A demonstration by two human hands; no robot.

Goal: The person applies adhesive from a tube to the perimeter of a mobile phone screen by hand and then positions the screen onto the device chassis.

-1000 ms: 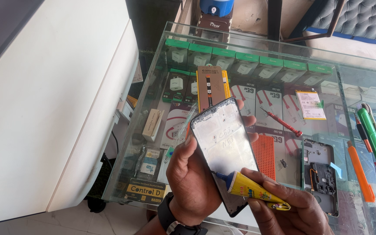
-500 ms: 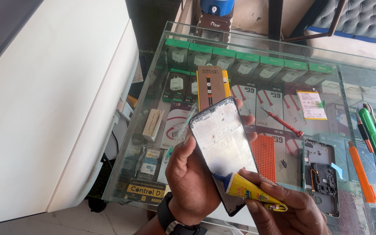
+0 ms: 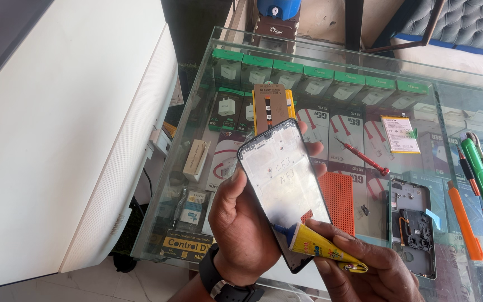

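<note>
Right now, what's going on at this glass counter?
A person is holding a dark-rimmed phone frame with a pale inner plate tilted up in the left hand. The right hand pinches a small yellow glue tube with a blue nozzle, its tip against the frame's lower edge. On the glass counter lie a red screwdriver, an orange perforated mat and an opened grey phone body.

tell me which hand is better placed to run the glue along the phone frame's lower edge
Right. The right hand already holds the yellow glue tube, its blue nozzle at the phone frame near the lower edge. The left hand is occupied gripping the frame from behind.
</note>
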